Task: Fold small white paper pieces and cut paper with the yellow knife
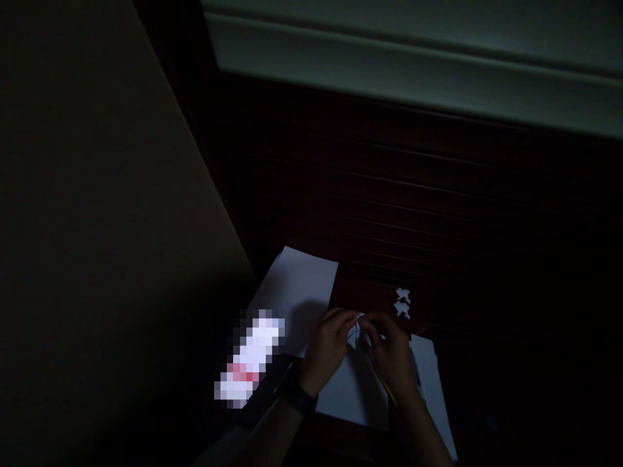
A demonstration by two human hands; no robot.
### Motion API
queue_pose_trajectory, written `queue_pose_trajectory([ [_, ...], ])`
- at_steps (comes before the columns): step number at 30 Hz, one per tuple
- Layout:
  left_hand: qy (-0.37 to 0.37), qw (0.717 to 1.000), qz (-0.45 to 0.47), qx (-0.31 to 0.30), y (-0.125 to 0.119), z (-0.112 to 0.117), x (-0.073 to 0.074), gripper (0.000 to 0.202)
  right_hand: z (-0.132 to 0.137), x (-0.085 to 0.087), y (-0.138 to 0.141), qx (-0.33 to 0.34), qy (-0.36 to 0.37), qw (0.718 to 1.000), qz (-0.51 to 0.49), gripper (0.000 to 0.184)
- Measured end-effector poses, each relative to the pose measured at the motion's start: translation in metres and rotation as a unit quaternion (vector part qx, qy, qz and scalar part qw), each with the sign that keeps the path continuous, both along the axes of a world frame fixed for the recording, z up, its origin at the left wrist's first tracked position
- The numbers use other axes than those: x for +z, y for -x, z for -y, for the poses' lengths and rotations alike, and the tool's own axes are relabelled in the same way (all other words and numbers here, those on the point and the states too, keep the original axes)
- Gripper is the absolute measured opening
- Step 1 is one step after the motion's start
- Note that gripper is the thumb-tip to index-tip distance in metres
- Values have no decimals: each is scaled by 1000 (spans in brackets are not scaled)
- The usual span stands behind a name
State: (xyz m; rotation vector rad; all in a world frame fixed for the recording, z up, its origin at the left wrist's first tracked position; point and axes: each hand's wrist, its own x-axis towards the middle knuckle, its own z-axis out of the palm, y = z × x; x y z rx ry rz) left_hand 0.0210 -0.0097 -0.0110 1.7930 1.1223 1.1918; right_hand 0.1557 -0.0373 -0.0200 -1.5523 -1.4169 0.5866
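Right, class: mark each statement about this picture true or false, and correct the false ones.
1. The left hand and the right hand meet on a small paper piece. True.
2. The two folded paper shapes lie left of both hands. False: they lie to the right, just beyond the right hand.
3. The left wrist wears a dark band. True.
4. The white sheets lie on a pale glass table. False: the surface is a dark wooden table.

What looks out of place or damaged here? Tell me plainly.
Nothing spilled or damaged. The left hand and right hand pinch a paper scrap over white sheets lying askew on the dark table. Two folded paper bits sit beside them.
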Motion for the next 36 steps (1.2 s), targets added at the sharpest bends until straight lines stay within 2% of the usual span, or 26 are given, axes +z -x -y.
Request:
queue_pose_trajectory([
  [10, 1, 1000, -14, 17, -2, 4, 1, 23, 4, 0, 2, 1, -36, 994, 103, 16],
  [15, 6, 1000, -3, 17, -5, 4, -1, 25, 5, 0, 3, -6, -35, 995, 94, 15],
  [20, 41, 999, 11, -10, -4, 1, -7, 26, 3, 1, 1, -11, -19, 995, 101, 14],
  [27, 103, 994, 25, -30, -2, -7, -16, 20, 2, 2, -2, 22, -9, 995, 98, 18],
  [36, 120, 992, 32, -37, -1, -6, -15, 16, 1, 3, -6, 37, 11, 994, 98, 20],
])
